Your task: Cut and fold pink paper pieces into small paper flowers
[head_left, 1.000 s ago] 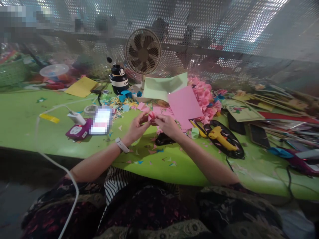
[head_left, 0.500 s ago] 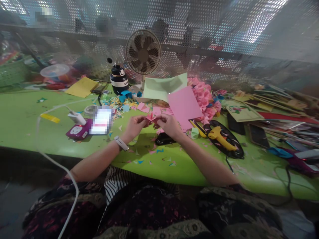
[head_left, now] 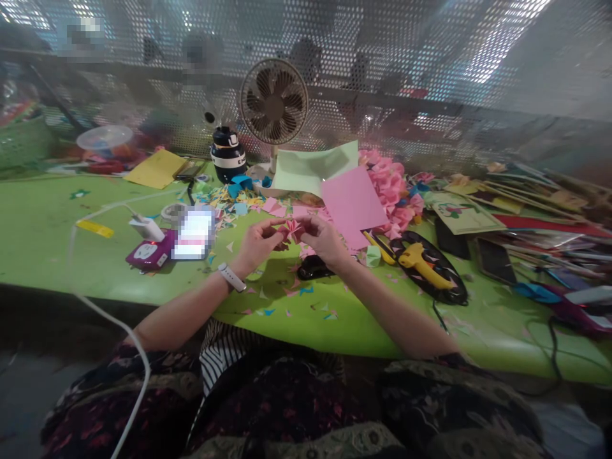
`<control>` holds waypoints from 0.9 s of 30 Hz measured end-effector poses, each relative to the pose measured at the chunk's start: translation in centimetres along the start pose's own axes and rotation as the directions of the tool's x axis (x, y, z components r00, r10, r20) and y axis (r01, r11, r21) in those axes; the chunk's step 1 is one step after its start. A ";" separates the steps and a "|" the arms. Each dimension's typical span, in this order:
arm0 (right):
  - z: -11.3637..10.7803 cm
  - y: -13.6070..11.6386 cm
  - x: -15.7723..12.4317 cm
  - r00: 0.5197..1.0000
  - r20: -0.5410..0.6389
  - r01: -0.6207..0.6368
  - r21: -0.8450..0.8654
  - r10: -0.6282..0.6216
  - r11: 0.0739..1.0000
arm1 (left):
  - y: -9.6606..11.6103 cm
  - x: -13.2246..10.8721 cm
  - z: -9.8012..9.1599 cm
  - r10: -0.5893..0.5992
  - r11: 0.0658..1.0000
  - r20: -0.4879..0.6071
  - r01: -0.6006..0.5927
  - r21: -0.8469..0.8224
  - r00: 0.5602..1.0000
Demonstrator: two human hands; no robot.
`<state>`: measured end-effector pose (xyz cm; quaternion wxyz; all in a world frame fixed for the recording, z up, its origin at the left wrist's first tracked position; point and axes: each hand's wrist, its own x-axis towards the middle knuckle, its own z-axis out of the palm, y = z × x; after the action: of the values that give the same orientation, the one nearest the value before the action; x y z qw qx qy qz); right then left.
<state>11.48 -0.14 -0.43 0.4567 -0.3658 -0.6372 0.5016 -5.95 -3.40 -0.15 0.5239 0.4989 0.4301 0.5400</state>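
A small pink folded paper flower [head_left: 291, 230] is held up between both hands, above the green table. My left hand [head_left: 259, 242], below a white watch band, pinches its left side with thumb and fingers. On the other side my right hand [head_left: 325, 241] grips the flower's right edge in the same way. Fingertips hide part of the folds. A black glossy object [head_left: 313, 268] lies on the table just under my right hand. Behind the hands are a pink paper sheet [head_left: 354, 201] and a pale green sheet [head_left: 315, 167].
A heap of pink paper flowers [head_left: 389, 185] lies behind the pink sheet. To the right is a yellow glue gun [head_left: 428, 268] on a black tray. A lit phone [head_left: 194, 233] and purple power strip [head_left: 150, 252] are at left. A fan [head_left: 274, 102] stands behind; scraps litter the table [head_left: 287, 331].
The pink paper flower has turned slightly, its petals now facing me more. The fingers of both hands have shifted over its upper edges; both forearms stay nearly in place.
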 end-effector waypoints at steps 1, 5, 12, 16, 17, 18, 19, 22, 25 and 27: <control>0.0 0.1 0.0 1.000 -0.005 -0.009 0.018 0.009 1.000 | 0.1 0.0 0.0 -0.005 1.000 -0.004 0.005 -0.010 1.000; 0.0 0.1 0.0 1.000 -0.018 -0.020 0.054 0.021 0.998 | 0.1 -0.1 0.1 -0.015 0.999 -0.005 0.014 -0.037 1.000; 0.3 -0.3 -0.1 0.999 -0.030 0.019 0.044 -0.017 0.999 | 0.1 -0.2 0.0 0.006 0.999 -0.012 -0.006 -0.035 1.000; 0.4 -0.2 -0.1 0.997 -0.062 0.036 0.017 -0.035 0.999 | 0.0 -0.3 0.1 0.028 0.999 -0.016 -0.028 -0.031 0.999; 0.4 -0.2 -0.2 0.997 -0.065 0.042 0.017 -0.041 0.999 | 0.0 -0.3 0.1 0.034 0.999 -0.017 -0.034 -0.033 0.999; 0.4 -0.2 -0.2 0.996 -0.070 0.048 0.021 -0.047 0.999 | 0.0 -0.3 0.1 0.041 0.998 -0.019 -0.042 -0.038 0.999; 0.4 -0.2 -0.2 0.996 -0.074 0.053 0.029 -0.051 0.998 | 0.0 -0.3 0.1 0.047 0.998 -0.021 -0.048 -0.044 0.999; 0.4 -0.4 -0.4 0.996 -0.082 0.045 0.043 -0.041 0.998 | 0.0 -0.3 0.0 0.038 0.997 -0.003 -0.038 -0.062 0.999; 0.4 -0.5 -0.4 0.995 -0.096 0.022 0.034 -0.019 0.999 | 0.1 -0.3 0.0 0.006 0.999 0.022 -0.005 -0.032 1.000; 0.3 -0.5 -0.4 0.994 -0.107 0.009 0.034 -0.005 0.999 | 0.0 -0.3 0.0 0.001 1.000 0.027 -0.001 -0.005 1.000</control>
<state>11.27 -0.72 -0.03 0.4981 -0.3821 -0.6045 0.4904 -5.93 -3.74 -0.14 0.5307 0.5051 0.4214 0.5344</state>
